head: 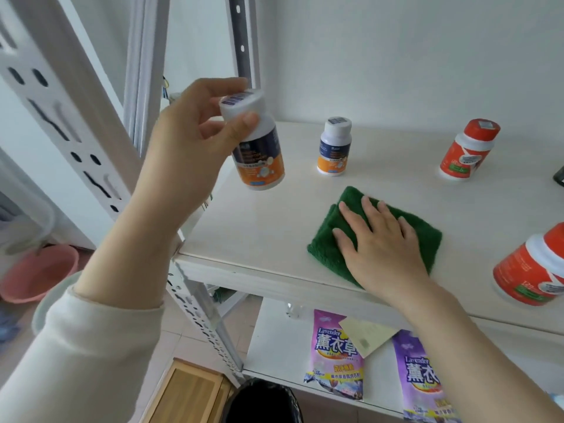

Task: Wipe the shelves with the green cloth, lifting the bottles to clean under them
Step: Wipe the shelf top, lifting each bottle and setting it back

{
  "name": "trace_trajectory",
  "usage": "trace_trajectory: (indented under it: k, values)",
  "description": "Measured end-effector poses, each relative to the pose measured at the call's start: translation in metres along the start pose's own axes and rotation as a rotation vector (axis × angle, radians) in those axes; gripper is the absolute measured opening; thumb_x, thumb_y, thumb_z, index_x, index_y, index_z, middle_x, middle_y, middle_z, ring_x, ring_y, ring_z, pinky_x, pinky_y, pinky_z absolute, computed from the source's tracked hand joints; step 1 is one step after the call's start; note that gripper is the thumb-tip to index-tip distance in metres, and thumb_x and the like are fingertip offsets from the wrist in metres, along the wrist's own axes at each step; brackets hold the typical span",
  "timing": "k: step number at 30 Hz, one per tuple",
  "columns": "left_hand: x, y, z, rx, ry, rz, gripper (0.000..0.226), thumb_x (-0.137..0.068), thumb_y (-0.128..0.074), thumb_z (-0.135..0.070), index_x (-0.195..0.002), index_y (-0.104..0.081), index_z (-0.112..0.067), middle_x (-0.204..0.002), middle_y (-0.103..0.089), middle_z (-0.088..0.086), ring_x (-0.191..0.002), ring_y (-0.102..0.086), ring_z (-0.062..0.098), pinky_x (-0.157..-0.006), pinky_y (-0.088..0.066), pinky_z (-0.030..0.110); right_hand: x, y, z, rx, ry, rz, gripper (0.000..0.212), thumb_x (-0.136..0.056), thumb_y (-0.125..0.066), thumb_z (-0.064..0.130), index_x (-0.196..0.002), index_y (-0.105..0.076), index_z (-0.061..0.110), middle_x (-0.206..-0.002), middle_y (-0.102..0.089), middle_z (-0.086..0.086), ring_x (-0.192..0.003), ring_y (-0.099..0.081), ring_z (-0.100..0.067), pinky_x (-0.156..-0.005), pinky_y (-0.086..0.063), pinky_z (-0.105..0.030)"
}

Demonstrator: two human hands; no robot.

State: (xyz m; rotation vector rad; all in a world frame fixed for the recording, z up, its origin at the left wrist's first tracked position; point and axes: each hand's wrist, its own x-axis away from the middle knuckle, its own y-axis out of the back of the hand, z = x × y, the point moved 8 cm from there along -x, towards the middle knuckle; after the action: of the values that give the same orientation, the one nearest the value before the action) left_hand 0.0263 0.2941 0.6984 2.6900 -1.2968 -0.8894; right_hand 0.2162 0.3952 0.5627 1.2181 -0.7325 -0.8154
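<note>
My left hand (195,138) holds a navy-and-orange bottle (259,157) by its white cap, lifted above the left end of the pale shelf (250,227). My right hand (381,242) lies flat, fingers spread, on the folded green cloth (326,236) near the shelf's front edge. A second navy-and-orange bottle (334,147) stands further back. Two red bottles stand on the right, one at the back (467,149) and one near the front (531,267).
White slotted rack posts (70,123) rise at the left. On the lower shelf (274,340) lie two purple lavender packets (335,352) and a beige card (367,334). A pink basin (36,273), a wooden box (189,392) and a dark bin (262,401) sit on the floor.
</note>
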Motion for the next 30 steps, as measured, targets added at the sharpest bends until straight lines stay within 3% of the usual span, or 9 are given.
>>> trace_trajectory:
  k: [4, 8, 12, 14, 16, 20, 24, 27, 30]
  values:
    - [-0.003, 0.013, -0.004, -0.077, -0.015, -0.008, 0.022, -0.086, -0.061, -0.027, -0.105, -0.057, -0.035, -0.092, -0.066, -0.02, -0.077, -0.065, -0.005, -0.079, -0.055, 0.024, -0.044, -0.019, 0.081, -0.029, 0.129, 0.049, 0.056, -0.093, -0.015, 0.053, -0.145, -0.006, 0.034, -0.158, 0.005, 0.0, -0.145, 0.006, -0.021, -0.116, 0.004, -0.044]
    - [-0.004, 0.016, -0.01, -0.093, -0.023, -0.022, 0.023, -0.087, -0.061, -0.026, -0.108, -0.056, -0.033, -0.092, -0.065, -0.02, -0.076, -0.064, -0.007, -0.078, -0.055, 0.021, -0.033, -0.031, 0.168, -0.032, 0.476, 0.09, 0.05, -0.096, -0.017, 0.045, -0.144, -0.011, 0.035, -0.158, 0.002, 0.001, -0.145, 0.004, -0.019, -0.117, 0.003, -0.042]
    - [-0.005, 0.005, -0.011, -0.068, -0.008, 0.003, 0.022, -0.087, -0.06, -0.024, -0.107, -0.056, -0.033, -0.093, -0.064, -0.02, -0.078, -0.065, -0.008, -0.081, -0.056, 0.022, 0.012, -0.032, 0.171, -0.087, 0.658, -0.002, 0.046, -0.096, -0.019, 0.036, -0.14, -0.029, 0.033, -0.154, -0.022, -0.001, -0.143, -0.018, -0.019, -0.116, -0.014, -0.043]
    - [-0.003, -0.006, -0.008, -0.051, 0.006, 0.037, 0.023, -0.087, -0.061, -0.025, -0.107, -0.055, -0.034, -0.095, -0.064, -0.019, -0.082, -0.065, -0.004, -0.081, -0.055, 0.021, 0.027, -0.028, 0.139, -0.1, 0.56, -0.104, 0.048, -0.09, -0.022, 0.036, -0.132, -0.045, 0.031, -0.142, -0.046, -0.002, -0.132, -0.042, -0.021, -0.108, -0.033, -0.045]
    - [0.003, -0.021, -0.005, -0.033, 0.008, 0.085, 0.024, -0.085, -0.063, -0.026, -0.105, -0.056, -0.037, -0.099, -0.065, -0.016, -0.089, -0.066, 0.007, -0.081, -0.054, 0.024, 0.033, -0.02, 0.093, -0.094, 0.398, -0.163, 0.048, -0.089, -0.022, 0.038, -0.129, -0.048, 0.034, -0.139, -0.05, 0.001, -0.129, -0.046, -0.019, -0.106, -0.036, -0.044]
    - [0.019, -0.053, 0.003, -0.023, 0.012, 0.191, 0.027, -0.084, -0.064, -0.024, -0.096, -0.054, -0.047, -0.099, -0.064, -0.018, -0.088, -0.063, 0.005, -0.078, -0.05, 0.019, 0.021, 0.002, -0.003, -0.077, 0.099, -0.12, 0.048, -0.094, -0.012, 0.042, -0.141, -0.02, 0.04, -0.156, -0.011, 0.01, -0.144, -0.007, -0.009, -0.117, -0.006, -0.036]
    - [0.029, -0.073, 0.01, -0.012, 0.035, 0.24, 0.031, -0.084, -0.063, -0.022, -0.096, -0.053, -0.049, -0.103, -0.063, -0.019, -0.09, -0.061, -0.006, -0.08, -0.047, 0.012, -0.006, 0.009, -0.041, -0.096, -0.145, -0.075, 0.047, -0.097, -0.015, 0.037, -0.144, -0.011, 0.036, -0.158, 0.001, 0.005, -0.145, 0.002, -0.014, -0.118, 0.0, -0.039]
    - [0.037, -0.081, 0.015, -0.021, 0.038, 0.282, 0.035, -0.084, -0.063, -0.018, -0.095, -0.052, -0.049, -0.098, -0.061, -0.025, -0.082, -0.058, -0.017, -0.071, -0.044, 0.001, -0.003, 0.006, -0.033, -0.063, -0.14, -0.057, 0.049, -0.097, -0.014, 0.04, -0.145, -0.007, 0.035, -0.158, 0.004, 0.003, -0.145, 0.004, -0.017, -0.118, 0.002, -0.041]
    - [0.042, -0.082, 0.023, -0.036, 0.046, 0.3, 0.035, -0.084, -0.063, -0.018, -0.098, -0.052, -0.048, -0.098, -0.06, -0.027, -0.084, -0.056, -0.019, -0.071, -0.045, 0.001, 0.029, 0.004, -0.013, -0.034, 0.029, -0.078, 0.047, -0.097, -0.018, 0.039, -0.144, -0.01, 0.039, -0.157, 0.002, 0.007, -0.145, 0.004, -0.013, -0.118, 0.002, -0.036]
